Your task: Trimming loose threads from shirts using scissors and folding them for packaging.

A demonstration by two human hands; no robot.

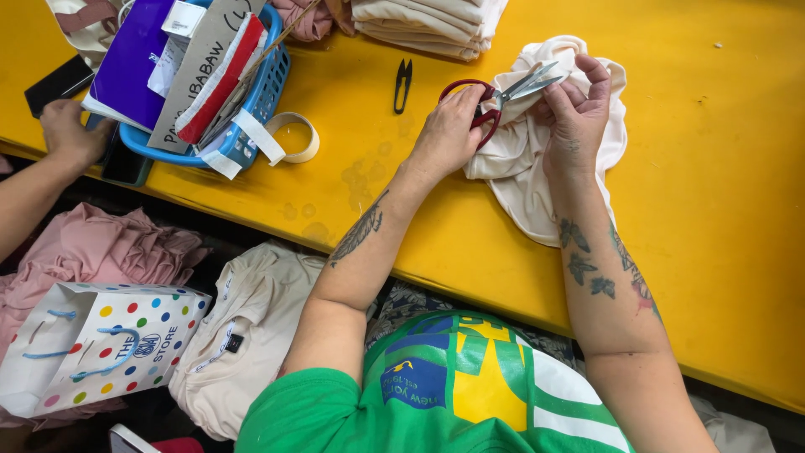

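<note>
Left hand [449,134] grips red scissors [503,92], blades open. Right hand [579,109] pinches cream cloth [537,184] at blades. Near far edge of yellow bench [721,168]. Small black snips [402,84] just left.

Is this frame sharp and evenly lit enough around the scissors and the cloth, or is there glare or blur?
Head view: bright, even light; soft sheen on the yellow table, only faint shadows; scissors, cream cloth, left hand and right hand are sharp; wide-angle bending at the edges.
</note>
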